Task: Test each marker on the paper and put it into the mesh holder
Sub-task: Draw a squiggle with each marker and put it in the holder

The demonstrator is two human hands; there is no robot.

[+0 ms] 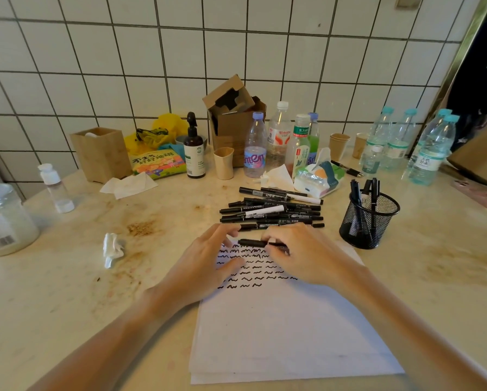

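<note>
Black marker [253, 243] half hidden under right hand [301, 253]

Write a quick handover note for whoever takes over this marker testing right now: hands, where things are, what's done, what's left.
Right hand: grips a black marker lying level over the top of the paper.
Left hand: fingers rest on the paper's left edge, near the marker's free end; holds nothing that I can see.
Mesh holder: right of the paper, several markers standing in it.
Marker pile: just behind the paper, many lying flat.
Done: rows of black squiggles cover the paper's upper part, so a number are tested.
Left: test the held marker, put it into the holder, then work through the pile.
</note>
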